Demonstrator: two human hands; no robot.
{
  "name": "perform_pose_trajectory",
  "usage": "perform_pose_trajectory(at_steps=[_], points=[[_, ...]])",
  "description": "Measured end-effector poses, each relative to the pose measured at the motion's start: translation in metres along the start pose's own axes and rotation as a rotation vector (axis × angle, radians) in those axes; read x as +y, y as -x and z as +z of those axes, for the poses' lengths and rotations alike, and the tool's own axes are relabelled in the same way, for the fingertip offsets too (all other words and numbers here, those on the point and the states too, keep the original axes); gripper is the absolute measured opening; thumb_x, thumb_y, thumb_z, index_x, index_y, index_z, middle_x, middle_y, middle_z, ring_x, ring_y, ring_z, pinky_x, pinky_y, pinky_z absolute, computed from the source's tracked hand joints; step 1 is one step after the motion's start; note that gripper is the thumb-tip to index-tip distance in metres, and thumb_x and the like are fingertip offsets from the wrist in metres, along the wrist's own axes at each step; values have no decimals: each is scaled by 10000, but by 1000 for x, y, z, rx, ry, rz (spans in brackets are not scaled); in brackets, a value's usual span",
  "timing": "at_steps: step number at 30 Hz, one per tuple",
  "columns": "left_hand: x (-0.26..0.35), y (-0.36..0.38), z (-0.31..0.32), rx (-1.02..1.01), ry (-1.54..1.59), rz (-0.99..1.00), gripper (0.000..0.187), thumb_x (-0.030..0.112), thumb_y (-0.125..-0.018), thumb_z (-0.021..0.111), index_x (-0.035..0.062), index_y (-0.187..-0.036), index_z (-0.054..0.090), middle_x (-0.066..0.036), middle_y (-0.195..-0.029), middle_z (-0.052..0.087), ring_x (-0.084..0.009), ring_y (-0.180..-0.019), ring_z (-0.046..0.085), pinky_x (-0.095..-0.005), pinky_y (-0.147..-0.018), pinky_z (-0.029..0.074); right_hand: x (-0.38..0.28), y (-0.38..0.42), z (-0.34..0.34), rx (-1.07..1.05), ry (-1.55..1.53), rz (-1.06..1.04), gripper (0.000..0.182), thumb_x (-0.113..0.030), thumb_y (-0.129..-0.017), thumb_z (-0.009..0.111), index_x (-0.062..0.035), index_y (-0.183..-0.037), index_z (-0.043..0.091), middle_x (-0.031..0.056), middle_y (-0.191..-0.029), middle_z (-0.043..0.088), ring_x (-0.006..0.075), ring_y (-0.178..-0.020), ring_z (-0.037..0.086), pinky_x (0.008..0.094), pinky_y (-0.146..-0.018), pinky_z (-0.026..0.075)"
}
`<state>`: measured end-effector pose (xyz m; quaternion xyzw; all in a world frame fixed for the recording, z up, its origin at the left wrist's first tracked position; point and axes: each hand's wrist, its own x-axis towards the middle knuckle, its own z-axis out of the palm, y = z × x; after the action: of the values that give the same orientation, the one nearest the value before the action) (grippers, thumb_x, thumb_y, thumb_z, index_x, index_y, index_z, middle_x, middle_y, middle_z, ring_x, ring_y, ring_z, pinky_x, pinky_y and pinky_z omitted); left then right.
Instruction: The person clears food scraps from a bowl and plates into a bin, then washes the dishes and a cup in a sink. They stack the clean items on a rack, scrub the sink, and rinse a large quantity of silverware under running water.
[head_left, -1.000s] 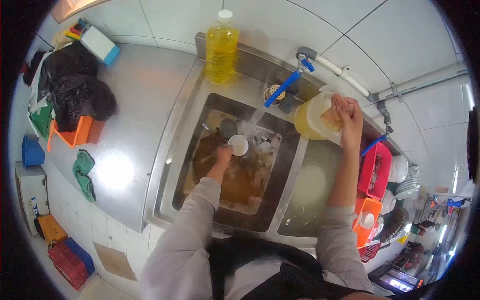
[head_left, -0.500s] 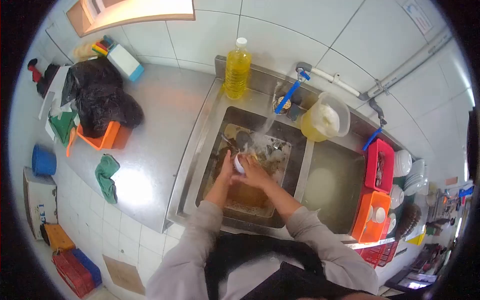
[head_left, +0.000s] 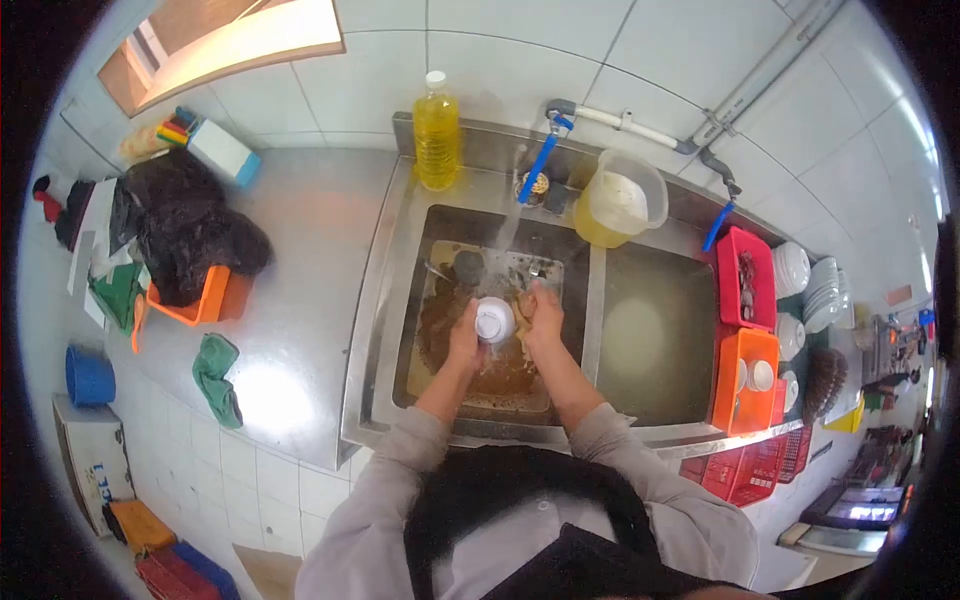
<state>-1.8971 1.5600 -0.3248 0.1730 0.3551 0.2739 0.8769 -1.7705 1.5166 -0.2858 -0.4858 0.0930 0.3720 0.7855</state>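
Observation:
A small white bowl (head_left: 493, 320) is in my left hand (head_left: 466, 338), its underside facing up, over the left sink basin (head_left: 412, 330). My right hand (head_left: 543, 318) is just to the right of the bowl, fingers closed around a yellowish sponge (head_left: 524, 309). Water runs from the tap with the blue lever (head_left: 539, 168) into the basin. Beneath my hands lies a tray (head_left: 540, 385) with brownish water and dark items in it.
A yellow liquid bottle (head_left: 436, 135) and a clear tub (head_left: 620, 200) stand behind the basins. The right basin (head_left: 655, 350) holds cloudy water. Red (head_left: 735, 275) and orange (head_left: 735, 405) baskets and stacked bowls (head_left: 790, 268) are at right; a green cloth (head_left: 214, 378) lies left.
My hands have moved apart, and the bowl's underside now shows between them. The camera view has shifted, so the sink and wall items sit further left.

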Motion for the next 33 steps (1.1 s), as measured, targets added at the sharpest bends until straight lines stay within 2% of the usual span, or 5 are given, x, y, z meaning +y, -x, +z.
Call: perform_pose_trajectory(at_steps=[2, 7, 17, 27, 33], points=[[-3, 6, 16, 252, -179, 13, 343, 343, -947, 512, 49, -1116, 572, -72, -1019, 623, -202, -927, 606, -323, -798, 490, -11, -1, -20, -228, 102, -9, 246, -220, -830, 696, -80, -707, 536, 22, -700, 552, 160, -620, 536, 323, -558, 444], [-57, -6, 56, -189, -571, 219, 288, 256, -987, 437, 14, -1105, 540, -79, -1010, 620, -187, -955, 582, -317, -842, 466, -74, 50, -14, -359, 1537, -1495, 250, -199, -799, 683, -40, -673, 539, 95, -785, 578, 196, -708, 544, 370, -569, 430], [-136, -26, 174, -839, -1282, 686, 192, 104, -889, 510, 71, -1057, 596, -174, -1133, 545, -339, -1029, 539, -444, -873, 419, -225, -16, -133, 198, 549, -700, 243, -225, -859, 601, -12, -975, 610, 44, -854, 630, 172, -686, 588, 326, -581, 473], [-31, -147, -29, 631, -1325, 463, 389, 128, -770, 632, -13, -1126, 563, -192, -1116, 564, -375, -1100, 489, -442, -967, 379, -265, -9, -72, -259, 128, -614, 422, -143, -886, 593, -61, -1266, 429, 114, -1242, 510, 226, -1126, 516, 402, -965, 439], [4, -201, -65, 278, -1813, 138, 691, 279, -848, 593, -7, -1403, 296, -240, -1347, 435, -361, -1266, 391, -433, -1055, 302, -263, -85, 9, -189, 927, -998, 329, -100, -872, 614, -35, -1167, 483, 116, -1141, 538, 224, -1071, 529, 350, -927, 424]])
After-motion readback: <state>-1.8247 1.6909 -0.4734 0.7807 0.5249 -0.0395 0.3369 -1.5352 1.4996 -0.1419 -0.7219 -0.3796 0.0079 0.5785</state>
